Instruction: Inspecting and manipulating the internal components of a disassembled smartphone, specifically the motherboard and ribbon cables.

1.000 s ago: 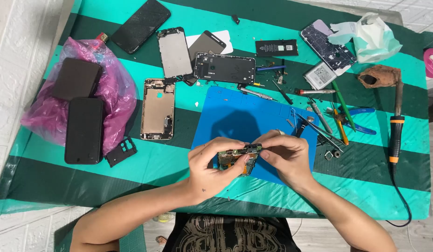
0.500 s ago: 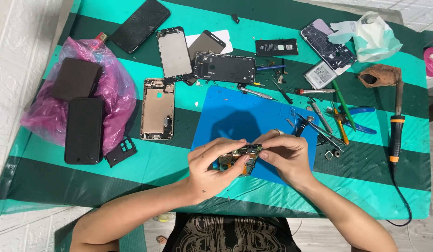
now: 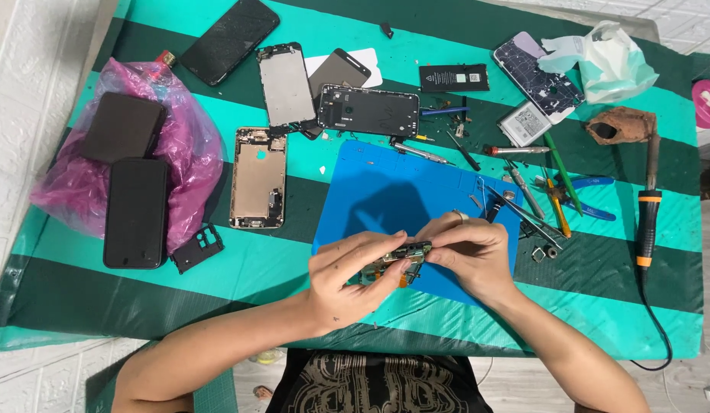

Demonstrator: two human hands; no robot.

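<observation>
a small circuit board point(image 3: 391, 264), greenish with gold-coloured parts, is pinched between both hands just above the near edge of a blue work mat point(image 3: 385, 195). the left hand point(image 3: 351, 279) closes its fingers around the board's left end from below, thumb on top; the right hand point(image 3: 466, 252) grips the right end with thumb and fingertips, closed on it.

to the right of the mat lies a cluster of tools: tweezers point(image 3: 523, 218), a yellow-handled tool point(image 3: 557, 210), a green stick point(image 3: 561, 164), a blue-handled tool point(image 3: 592, 183) and a metal screwdriver point(image 3: 515, 151). farther right, a soldering iron point(image 3: 647, 222) with a black and orange handle lies along the table, its tip by a brown rag point(image 3: 619, 125).

left of the mat rests a gold phone frame point(image 3: 258, 177), opened and facing up, with a small black bracket point(image 3: 196, 248) near it. beyond the mat sit a dark phone housing point(image 3: 368, 111), a silver screen plate point(image 3: 284, 84), a black battery point(image 3: 454, 78), a cracked phone back point(image 3: 538, 76), a white battery point(image 3: 524, 122) and a crumpled pale bag point(image 3: 607, 61).

at the far left a pink plastic bag point(image 3: 190, 149) carries two black phones point(image 3: 134, 212), one nearer, one farther. another dark phone point(image 3: 229, 30) lies at the table's far edge. everything rests on a green-and-teal striped cloth point(image 3: 79, 283).
</observation>
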